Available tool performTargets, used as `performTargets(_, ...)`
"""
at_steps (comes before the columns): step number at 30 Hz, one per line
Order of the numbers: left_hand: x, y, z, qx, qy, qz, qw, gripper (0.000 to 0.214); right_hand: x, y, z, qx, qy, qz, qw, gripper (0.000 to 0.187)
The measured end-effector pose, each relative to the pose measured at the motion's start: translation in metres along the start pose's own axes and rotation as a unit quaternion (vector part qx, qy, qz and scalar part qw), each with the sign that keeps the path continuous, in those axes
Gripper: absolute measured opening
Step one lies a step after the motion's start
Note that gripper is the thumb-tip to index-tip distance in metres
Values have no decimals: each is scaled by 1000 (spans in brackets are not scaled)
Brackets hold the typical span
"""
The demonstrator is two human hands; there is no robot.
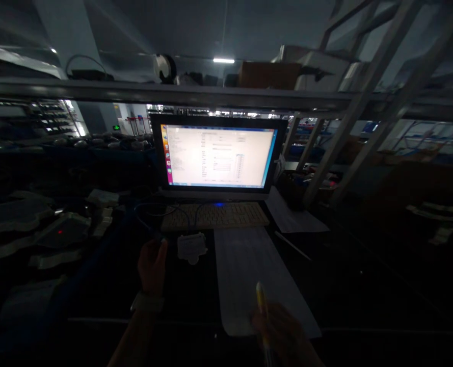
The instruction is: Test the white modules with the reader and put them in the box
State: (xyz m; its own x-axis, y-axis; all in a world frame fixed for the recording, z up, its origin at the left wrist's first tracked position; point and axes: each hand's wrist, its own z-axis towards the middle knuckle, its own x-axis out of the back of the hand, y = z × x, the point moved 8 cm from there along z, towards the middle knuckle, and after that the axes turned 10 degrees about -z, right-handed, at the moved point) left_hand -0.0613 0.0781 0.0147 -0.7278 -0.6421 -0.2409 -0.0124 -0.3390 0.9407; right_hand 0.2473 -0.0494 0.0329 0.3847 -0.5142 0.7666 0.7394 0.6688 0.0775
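My right hand [282,329] is closed around a yellow and white pen [262,303], over the lower part of a long sheet of paper [245,270]. Left of the paper, my left hand [152,267] is pinched closed at the end of a thin blue cable [144,221]; darkness hides the exact end. A small white device [191,247] with a label lies just right of the left fingertips. Behind it sits a white keyboard [214,215], with the cable looping over its left side. A lit monitor [218,158] stands beyond, showing a form-like window.
Several pale devices [63,229] fill a blue bin on the left, one with a red light. A white stick-like item [293,245] and a second sheet [297,216] lie right of the keyboard. Overhead runs a metal shelf [134,92] carrying a cardboard box [270,75].
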Motion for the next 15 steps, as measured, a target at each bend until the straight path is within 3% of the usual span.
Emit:
performTargets(4, -1, -3, 0, 13, -10, -25, 1000, 56, 1, 2, 9, 19, 81, -47, 995, 28)
performTargets(8, -1, -5, 0, 10, -15, -41, 999, 58, 5, 21, 11, -4, 91, -25, 996, 22)
performTargets(13, 0, -4, 0, 20, -12, -28, 999, 62, 52, 63, 20, -107, 151, -9, 983, 7)
performTargets(15, -1, -4, -1, 22, -16, -37, 999, 62, 79, 84, 23, -181, 200, -33, 962, 16)
